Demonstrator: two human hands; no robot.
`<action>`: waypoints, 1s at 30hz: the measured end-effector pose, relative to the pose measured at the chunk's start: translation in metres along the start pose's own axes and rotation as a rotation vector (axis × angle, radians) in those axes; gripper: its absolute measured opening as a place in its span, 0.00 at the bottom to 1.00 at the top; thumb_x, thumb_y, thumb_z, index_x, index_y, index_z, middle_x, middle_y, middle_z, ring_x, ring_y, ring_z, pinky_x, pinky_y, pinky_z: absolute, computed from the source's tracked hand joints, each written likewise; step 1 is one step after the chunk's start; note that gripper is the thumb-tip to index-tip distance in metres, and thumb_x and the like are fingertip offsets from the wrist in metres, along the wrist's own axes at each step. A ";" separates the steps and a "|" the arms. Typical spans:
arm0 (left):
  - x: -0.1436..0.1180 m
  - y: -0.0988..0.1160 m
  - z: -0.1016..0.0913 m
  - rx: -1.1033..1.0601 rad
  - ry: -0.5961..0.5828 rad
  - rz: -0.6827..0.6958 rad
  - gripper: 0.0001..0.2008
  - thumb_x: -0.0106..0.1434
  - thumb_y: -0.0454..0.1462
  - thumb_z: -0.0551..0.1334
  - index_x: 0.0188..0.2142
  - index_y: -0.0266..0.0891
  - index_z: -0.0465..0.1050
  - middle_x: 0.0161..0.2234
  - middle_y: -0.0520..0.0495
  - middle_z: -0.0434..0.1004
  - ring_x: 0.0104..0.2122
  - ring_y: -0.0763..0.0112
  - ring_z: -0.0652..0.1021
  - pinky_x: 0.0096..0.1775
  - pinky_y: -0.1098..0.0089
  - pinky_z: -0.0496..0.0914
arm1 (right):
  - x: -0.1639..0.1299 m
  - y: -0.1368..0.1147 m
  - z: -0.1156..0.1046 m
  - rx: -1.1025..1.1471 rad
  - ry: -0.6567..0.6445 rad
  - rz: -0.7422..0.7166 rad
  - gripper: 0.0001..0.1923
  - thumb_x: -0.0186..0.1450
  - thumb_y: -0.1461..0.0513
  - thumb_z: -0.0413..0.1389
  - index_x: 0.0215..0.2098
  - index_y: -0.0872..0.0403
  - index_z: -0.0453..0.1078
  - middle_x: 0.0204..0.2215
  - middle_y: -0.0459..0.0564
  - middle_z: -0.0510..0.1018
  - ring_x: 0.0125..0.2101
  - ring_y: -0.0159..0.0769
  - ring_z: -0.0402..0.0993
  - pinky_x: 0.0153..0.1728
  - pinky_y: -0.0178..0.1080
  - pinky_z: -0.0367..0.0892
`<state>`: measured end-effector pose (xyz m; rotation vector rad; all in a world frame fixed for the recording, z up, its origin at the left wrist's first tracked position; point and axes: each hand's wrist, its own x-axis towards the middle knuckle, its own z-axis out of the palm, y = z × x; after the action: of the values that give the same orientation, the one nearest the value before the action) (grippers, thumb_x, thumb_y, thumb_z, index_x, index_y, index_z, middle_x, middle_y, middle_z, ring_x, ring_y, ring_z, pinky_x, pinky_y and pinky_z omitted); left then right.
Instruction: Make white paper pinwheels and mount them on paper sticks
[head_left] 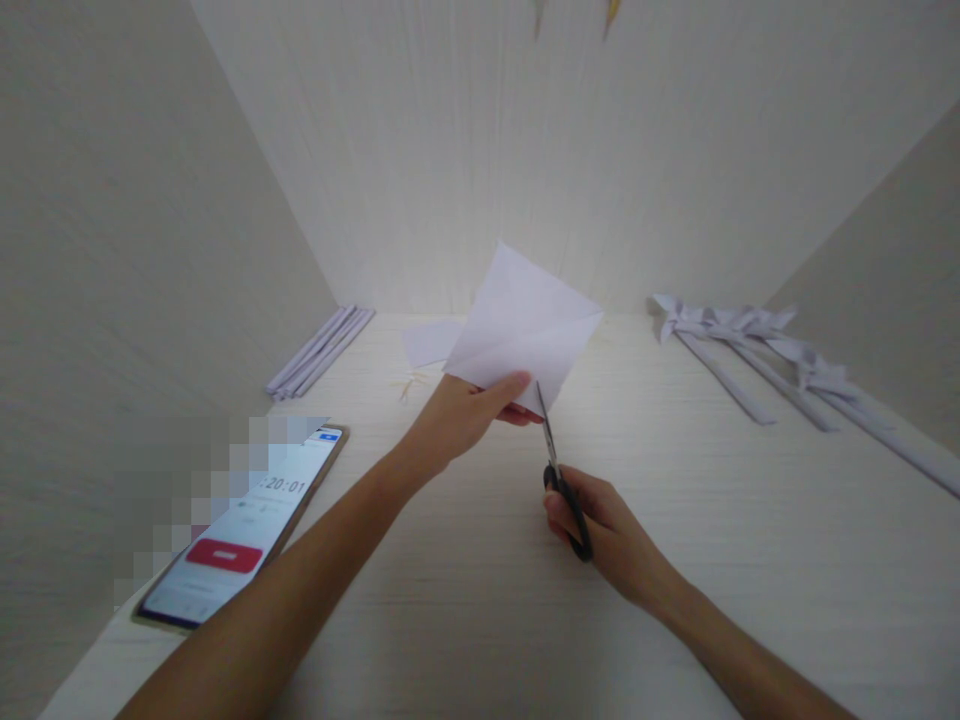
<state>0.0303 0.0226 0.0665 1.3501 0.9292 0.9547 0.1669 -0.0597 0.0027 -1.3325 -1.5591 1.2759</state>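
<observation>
The left hand is pinching the lower edge of a folded white paper, thumb on top and fingers curled beneath, and is holding it up above the middle of the pale wooden surface. The paper is tilting back, away from the camera, with a crease running across it. The right hand is closed around the black handles of the scissors, with fingers through the loops. The blades are pointing up and away and are meeting the paper's bottom edge just beside the left thumb; whether they are parted or shut is too small to tell.

Behind the held paper, another small white sheet is lying flat on the surface. A few thin pale scraps are lying near it. To the far left, a bundle of rolled paper sticks is lying against the side wall. To the right, several folded paper shapes with long strips are lying in a row, well apart from the hands. A phone is lying face up at the near left, beside the left forearm, and is showing a timer and a red button on its screen.
</observation>
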 end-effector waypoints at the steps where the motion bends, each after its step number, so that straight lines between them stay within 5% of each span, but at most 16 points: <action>1: 0.000 0.000 0.000 -0.001 -0.002 -0.001 0.09 0.51 0.37 0.59 0.28 0.31 0.70 0.24 0.47 0.75 0.22 0.72 0.75 0.27 0.73 0.72 | 0.000 0.000 0.000 -0.005 0.001 0.000 0.17 0.58 0.50 0.45 0.20 0.54 0.52 0.15 0.40 0.55 0.17 0.25 0.50 0.16 0.31 0.48; 30: -0.001 0.002 -0.001 -0.005 -0.006 -0.018 0.08 0.51 0.36 0.59 0.28 0.31 0.70 0.24 0.47 0.75 0.22 0.72 0.75 0.26 0.74 0.71 | 0.001 0.002 -0.002 -0.051 0.006 0.010 0.17 0.58 0.51 0.46 0.20 0.54 0.52 0.15 0.41 0.56 0.17 0.25 0.51 0.16 0.30 0.48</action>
<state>0.0293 0.0221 0.0681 1.3373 0.9326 0.9383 0.1689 -0.0588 0.0013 -1.3763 -1.5926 1.2440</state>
